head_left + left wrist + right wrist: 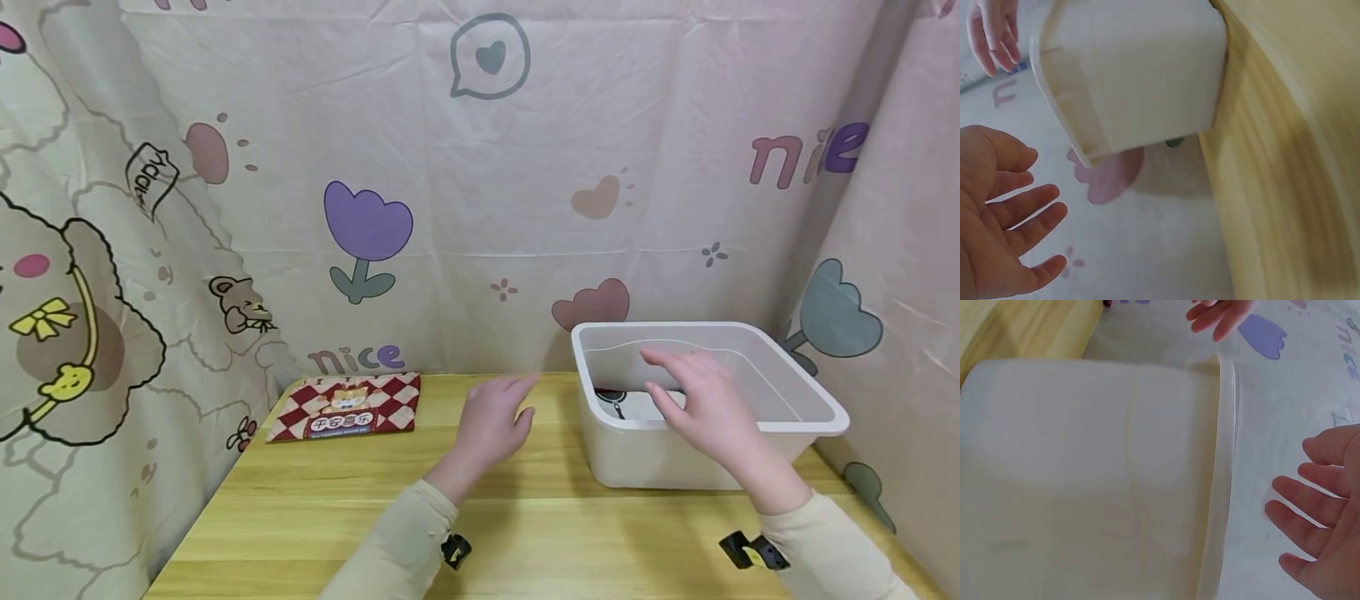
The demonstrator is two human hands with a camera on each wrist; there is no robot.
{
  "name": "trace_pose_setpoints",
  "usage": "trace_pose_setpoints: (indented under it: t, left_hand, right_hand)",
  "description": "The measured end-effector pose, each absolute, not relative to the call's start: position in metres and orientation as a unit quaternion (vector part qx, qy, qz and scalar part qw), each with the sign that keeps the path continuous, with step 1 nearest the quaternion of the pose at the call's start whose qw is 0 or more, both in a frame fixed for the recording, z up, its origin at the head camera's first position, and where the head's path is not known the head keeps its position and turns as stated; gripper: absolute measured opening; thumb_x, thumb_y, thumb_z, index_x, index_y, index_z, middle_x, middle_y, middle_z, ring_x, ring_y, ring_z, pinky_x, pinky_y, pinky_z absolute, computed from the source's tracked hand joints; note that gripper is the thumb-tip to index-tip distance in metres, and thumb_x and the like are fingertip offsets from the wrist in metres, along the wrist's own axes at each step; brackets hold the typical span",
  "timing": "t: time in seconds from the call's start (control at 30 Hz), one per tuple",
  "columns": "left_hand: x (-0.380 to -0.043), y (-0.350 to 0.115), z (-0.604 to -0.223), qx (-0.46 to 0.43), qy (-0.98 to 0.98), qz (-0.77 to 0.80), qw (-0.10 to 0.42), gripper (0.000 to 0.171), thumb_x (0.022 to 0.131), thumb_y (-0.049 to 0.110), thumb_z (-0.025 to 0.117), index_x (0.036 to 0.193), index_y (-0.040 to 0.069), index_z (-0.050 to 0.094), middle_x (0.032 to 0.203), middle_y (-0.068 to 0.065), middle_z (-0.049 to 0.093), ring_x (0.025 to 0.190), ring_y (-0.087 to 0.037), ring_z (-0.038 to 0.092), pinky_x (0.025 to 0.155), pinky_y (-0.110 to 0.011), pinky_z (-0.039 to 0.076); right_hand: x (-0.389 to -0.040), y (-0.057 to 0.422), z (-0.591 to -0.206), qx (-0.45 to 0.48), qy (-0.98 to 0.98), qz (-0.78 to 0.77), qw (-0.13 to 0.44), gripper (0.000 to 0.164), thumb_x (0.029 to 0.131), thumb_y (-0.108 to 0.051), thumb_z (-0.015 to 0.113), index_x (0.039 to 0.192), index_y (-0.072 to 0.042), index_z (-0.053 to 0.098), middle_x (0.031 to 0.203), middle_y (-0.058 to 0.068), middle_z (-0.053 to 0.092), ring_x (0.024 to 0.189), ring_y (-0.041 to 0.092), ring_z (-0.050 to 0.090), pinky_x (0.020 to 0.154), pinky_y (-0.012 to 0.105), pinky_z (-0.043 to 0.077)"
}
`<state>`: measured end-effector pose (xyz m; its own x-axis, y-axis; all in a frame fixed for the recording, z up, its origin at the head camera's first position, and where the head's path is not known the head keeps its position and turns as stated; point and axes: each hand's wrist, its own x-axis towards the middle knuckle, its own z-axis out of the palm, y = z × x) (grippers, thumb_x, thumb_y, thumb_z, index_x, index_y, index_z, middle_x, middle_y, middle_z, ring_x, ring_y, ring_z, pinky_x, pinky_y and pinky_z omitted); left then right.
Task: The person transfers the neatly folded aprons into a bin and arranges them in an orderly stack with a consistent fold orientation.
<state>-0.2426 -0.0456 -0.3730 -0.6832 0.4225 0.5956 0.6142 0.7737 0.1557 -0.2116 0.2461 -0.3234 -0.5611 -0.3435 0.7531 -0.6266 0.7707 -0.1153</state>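
Note:
In the head view, a white plastic tub (660, 458) stands at the right of the wooden table. My right hand (708, 408) hovers over the tub's near rim, fingers loosely spread and holding nothing. To the left of the tub my left hand (491, 421) is raised above the table, fingers relaxed and apart from everything. A small dark round item with a strap (613, 398) shows inside the tub; most of the interior is hidden by the near wall and my right hand. Both wrist views show loosely bent fingers near the tub's outer wall (1141, 75).
A flat pouch with a red and cream checked pattern (345, 407) lies at the table's back left. Printed curtains (465, 167) hang behind and on both sides. The wooden table (315, 508) runs under both arms. A black band sits on each sleeve.

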Motion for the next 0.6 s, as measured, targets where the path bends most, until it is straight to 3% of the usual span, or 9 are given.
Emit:
trace_pose_setpoints:
  t: [0.6]
  left_hand:
    - [-0.256, -0.096, -0.412, -0.217, -0.930, -0.167, 0.245, 0.042, 0.092, 0.022, 0.070, 0.132, 0.012, 0.063, 0.126, -0.008, 0.065, 0.116, -0.029, 0.059, 0.100, -0.054, 0.040]
  right_hand:
    - [-0.215, 0.203, -0.341, 0.318, -0.835, 0.226, 0.389, 0.041, 0.081, -0.004, 0.073, 0.120, 0.002, 0.065, 0.111, 0.015, 0.070, 0.100, 0.035, 0.063, 0.099, 0.058, 0.037]
